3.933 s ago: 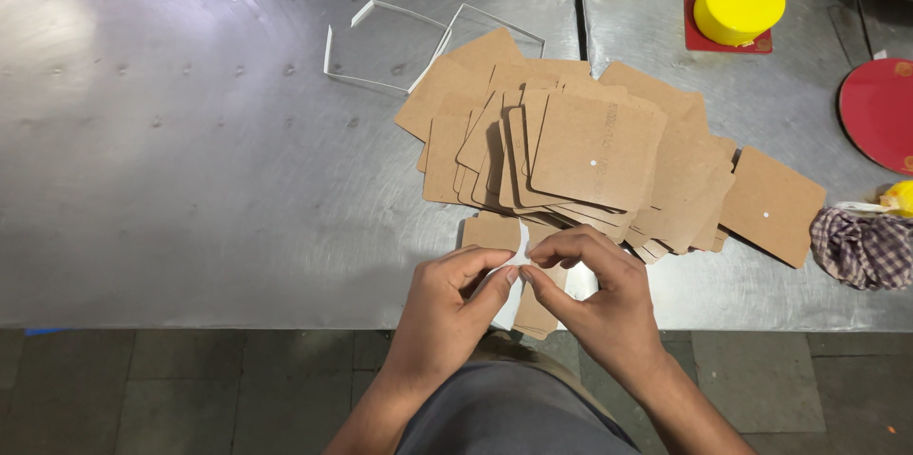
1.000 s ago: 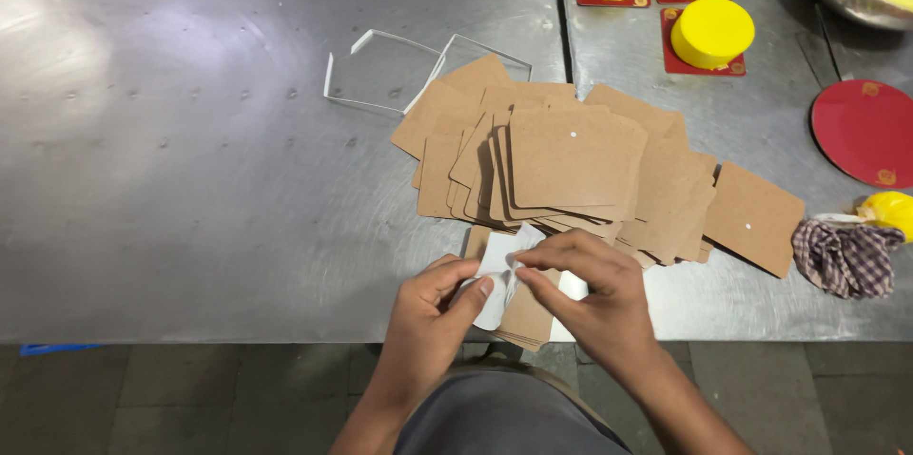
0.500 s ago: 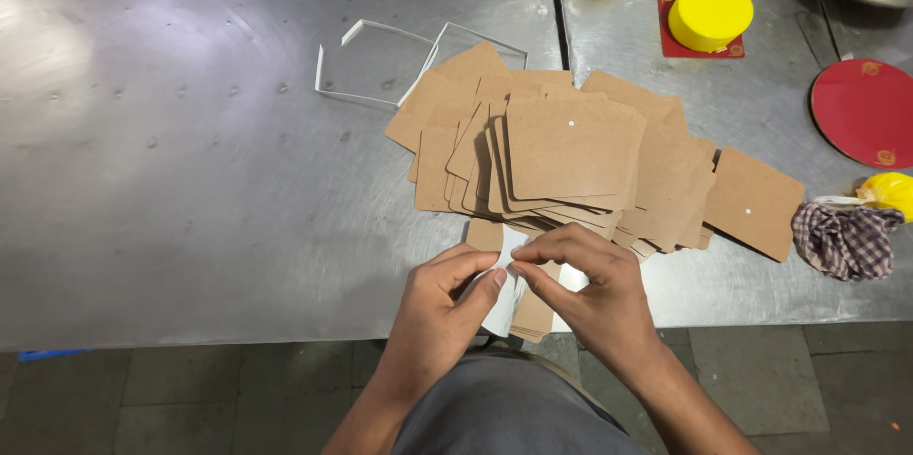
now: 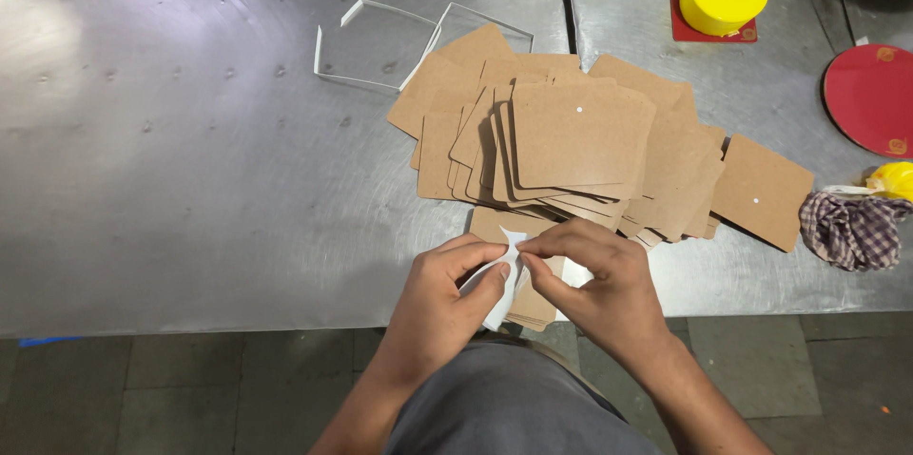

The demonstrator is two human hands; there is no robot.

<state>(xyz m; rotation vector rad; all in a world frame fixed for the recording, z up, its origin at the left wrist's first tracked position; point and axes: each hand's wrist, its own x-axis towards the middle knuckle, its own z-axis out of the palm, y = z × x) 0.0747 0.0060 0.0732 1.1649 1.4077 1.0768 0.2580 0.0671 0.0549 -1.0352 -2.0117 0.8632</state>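
From the head view, the left hand point(image 4: 439, 295) and right hand point(image 4: 592, 282) met at the table's point(image 4: 171, 151) near edge, fingertips pinched shut on a small white film point(image 4: 495, 286) over a brown board point(image 4: 525, 295); the step in hand seemed to be peeling that film off; the next move would call for a firm, steady pull while the board is held flat; the fanned board pile point(image 4: 571, 155) lay just beyond.

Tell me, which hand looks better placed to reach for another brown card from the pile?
Probably the right hand: it sits just below the fanned pile of brown cards, nearer than the left hand. Both hands pinch a small white piece, so one must let go first.
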